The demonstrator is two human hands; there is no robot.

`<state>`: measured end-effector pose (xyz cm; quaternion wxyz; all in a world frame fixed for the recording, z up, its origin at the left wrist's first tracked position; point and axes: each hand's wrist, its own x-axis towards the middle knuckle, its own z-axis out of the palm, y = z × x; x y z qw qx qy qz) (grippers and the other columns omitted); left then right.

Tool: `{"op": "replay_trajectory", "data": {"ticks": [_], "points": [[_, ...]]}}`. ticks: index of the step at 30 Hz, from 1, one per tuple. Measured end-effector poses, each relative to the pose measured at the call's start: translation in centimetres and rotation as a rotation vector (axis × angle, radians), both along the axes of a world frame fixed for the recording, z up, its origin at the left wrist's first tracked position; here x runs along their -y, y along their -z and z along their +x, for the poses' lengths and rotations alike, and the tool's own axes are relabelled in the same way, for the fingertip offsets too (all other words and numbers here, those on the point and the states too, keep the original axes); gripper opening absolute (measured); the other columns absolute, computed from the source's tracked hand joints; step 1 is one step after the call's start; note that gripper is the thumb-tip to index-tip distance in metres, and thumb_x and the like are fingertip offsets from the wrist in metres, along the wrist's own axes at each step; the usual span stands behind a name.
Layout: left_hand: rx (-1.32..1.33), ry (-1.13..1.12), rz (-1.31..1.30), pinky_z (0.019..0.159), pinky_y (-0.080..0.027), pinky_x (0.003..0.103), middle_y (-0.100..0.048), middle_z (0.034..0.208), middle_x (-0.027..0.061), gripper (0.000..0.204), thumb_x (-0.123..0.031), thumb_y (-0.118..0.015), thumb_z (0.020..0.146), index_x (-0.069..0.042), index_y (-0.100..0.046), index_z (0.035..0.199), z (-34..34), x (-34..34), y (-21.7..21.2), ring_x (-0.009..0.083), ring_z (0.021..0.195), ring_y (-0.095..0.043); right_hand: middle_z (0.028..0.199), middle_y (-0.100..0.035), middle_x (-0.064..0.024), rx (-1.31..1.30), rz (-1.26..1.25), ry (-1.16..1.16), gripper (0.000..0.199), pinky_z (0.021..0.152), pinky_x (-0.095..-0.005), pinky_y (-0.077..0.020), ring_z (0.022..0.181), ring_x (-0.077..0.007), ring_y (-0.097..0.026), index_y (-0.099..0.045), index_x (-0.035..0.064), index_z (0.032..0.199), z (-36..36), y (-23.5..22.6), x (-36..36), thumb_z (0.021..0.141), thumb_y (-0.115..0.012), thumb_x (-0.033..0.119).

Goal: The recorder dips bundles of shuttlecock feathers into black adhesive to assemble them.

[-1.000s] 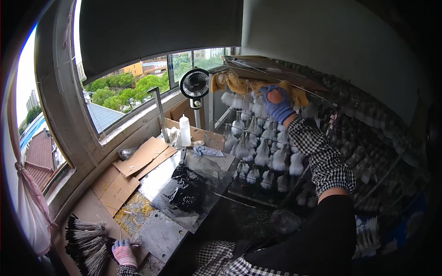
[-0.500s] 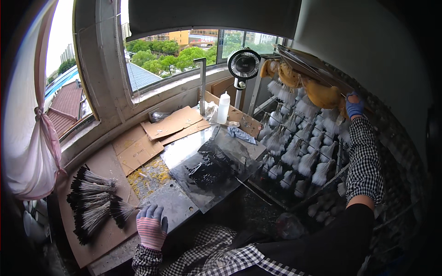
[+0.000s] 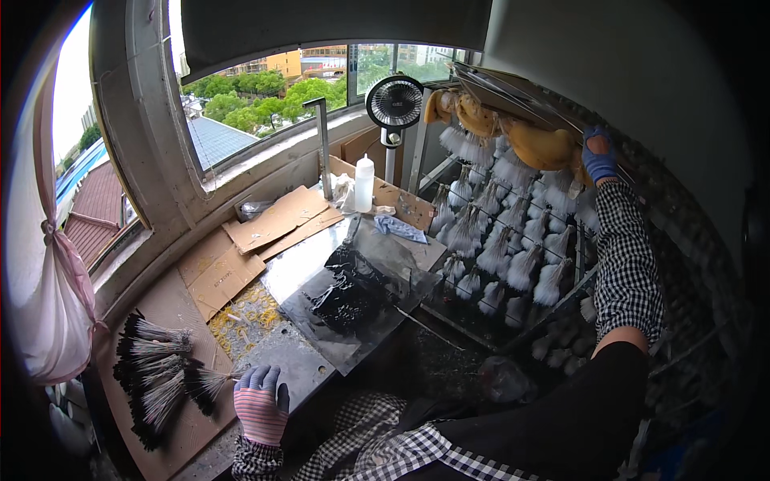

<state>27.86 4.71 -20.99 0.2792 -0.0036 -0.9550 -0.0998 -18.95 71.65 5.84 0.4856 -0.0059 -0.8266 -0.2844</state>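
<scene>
My left hand (image 3: 261, 407), in a pink-striped glove with grey-blue fingers, lies at the table's near edge. Its fingers stretch forward side by side, the thumb apart. The little finger is beside the narrow end of a black-tipped bristle bundle (image 3: 210, 383); more such bundles (image 3: 160, 377) lie fanned out to the left. Reaching far right, my right hand (image 3: 600, 154) wears a blue glove and is closed at the top of a rack, beside yellowish rubber gloves (image 3: 539, 146). What it grips is hidden, though thin rods run close to it. White bristle tufts (image 3: 513, 240) hang in rows below.
A dark sheet (image 3: 353, 297) with wet-looking black smears covers the table's middle. Behind it are cardboard pieces (image 3: 281, 216), a squeeze bottle (image 3: 364, 184), a blue cloth (image 3: 401, 229) and an upright metal bar (image 3: 322, 148). A fan (image 3: 395, 103) stands between window and rack.
The view has shifted slightly right, so the room's things sit further left in it. My right hand remains at the rack's top and my left hand at the table edge.
</scene>
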Motion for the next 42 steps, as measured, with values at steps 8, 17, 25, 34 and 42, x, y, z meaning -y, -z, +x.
{"op": "replay_trajectory", "data": {"ticks": [8, 17, 25, 34, 42], "points": [[-0.233, -0.144, -0.223, 0.106, -0.037, 0.051, -0.043, 0.143, 0.0163, 0.064, -0.022, -0.072, 0.079, -0.015, -0.046, 0.137, -2.4, 0.9, -8.7, 0.0405, 0.132, -0.039, 0.109, -0.068, -0.0175, 0.253, -0.232, -1.171, 0.029, 0.077, -0.039, -0.0553, 0.092, -0.0334, -0.068, -0.058, 0.0072, 0.125, 9.4, 4.1, 24.2, 0.097, -0.055, 0.014], [-0.288, -0.453, -0.194, 0.059, -0.05, 0.038, -0.066, 0.076, 0.0135, 0.009, -0.009, -0.071, 0.083, -0.008, -0.066, 0.09, 4.2, 16.6, -11.4, 0.0304, 0.065, -0.064, 0.078, -0.061, -0.0111, 0.61, 0.037, -1.905, 0.022, 0.057, -0.0374, -0.0504, 0.062, -0.0264, -0.059, -0.063, 0.0103, 0.116, 3.0, 12.2, 58.4, 0.094, -0.061, 0.017], [-0.073, -0.565, 0.516, 0.07, -0.049, 0.029, -0.065, 0.077, 0.0068, 0.011, -0.012, -0.07, 0.089, -0.002, -0.065, 0.092, 9.9, 20.7, -1.6, 0.0138, 0.072, -0.06, 0.082, -0.061, -0.0124, 0.239, 0.043, -1.376, 0.015, 0.074, -0.0389, -0.0501, 0.081, -0.0278, -0.061, -0.059, 0.0077, 0.085, -11.2, 14.1, 69.9, 0.088, -0.053, 0.02], [-0.41, -0.716, 0.957, 0.082, -0.048, 0.026, -0.066, 0.096, 0.003, 0.016, -0.015, -0.062, 0.097, -0.001, -0.064, 0.103, 4.5, 24.5, 3.8, 0.0099, 0.086, -0.057, 0.083, -0.061, -0.0104, 0.148, 0.144, -1.343, 0.009, 0.075, -0.0363, -0.0515, 0.083, -0.0261, -0.061, -0.06, 0.0105, 0.087, -14.4, 13.7, 70.4, 0.085, -0.055, 0.018], [-0.264, -0.935, 0.011, 0.092, -0.048, 0.04, -0.061, 0.114, 0.0197, 0.028, -0.01, -0.049, 0.099, -0.001, -0.056, 0.124, -0.2, 34.6, 1.7, 0.0335, 0.106, -0.059, 0.086, -0.067, -0.0127, 0.206, 0.078, -1.287, 0.011, 0.071, -0.0373, -0.0547, 0.08, -0.0288, -0.066, -0.068, 0.0084, 0.084, -15.5, 13.1, 71.0, 0.082, -0.058, 0.011]]}}
